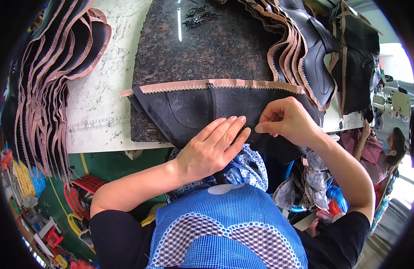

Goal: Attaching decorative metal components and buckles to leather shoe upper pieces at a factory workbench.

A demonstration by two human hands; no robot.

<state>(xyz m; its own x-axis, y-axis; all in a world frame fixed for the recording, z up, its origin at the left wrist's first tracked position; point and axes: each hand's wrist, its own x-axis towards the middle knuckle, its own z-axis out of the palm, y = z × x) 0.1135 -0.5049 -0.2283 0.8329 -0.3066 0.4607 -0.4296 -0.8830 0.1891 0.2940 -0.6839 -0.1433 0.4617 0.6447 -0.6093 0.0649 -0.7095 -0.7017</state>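
A black boot-upper piece (189, 107) lies along the near edge of a dark speckled stone slab (202, 58). Its far edge carries a tan strip joined by pale zigzag stitching, and a narrow black band slants down its left end. My left hand (216, 145) rests on the near part of the piece, fingers stretched out flat. Just to its right, my right hand (290, 123) has thumb and index finger pressed together over the piece. Whatever sits in that pinch is too small to make out. The near edge of the piece drops toward my lap.
Layered black pieces with tan edges (50, 85) hang over the table's left side; another stack (312, 58) stands right. Small black metal parts (200, 17) lie on the slab. The white table (99, 103) has ruler marks. A red basket (84, 188) is below; a masked person (373, 150) sits right.
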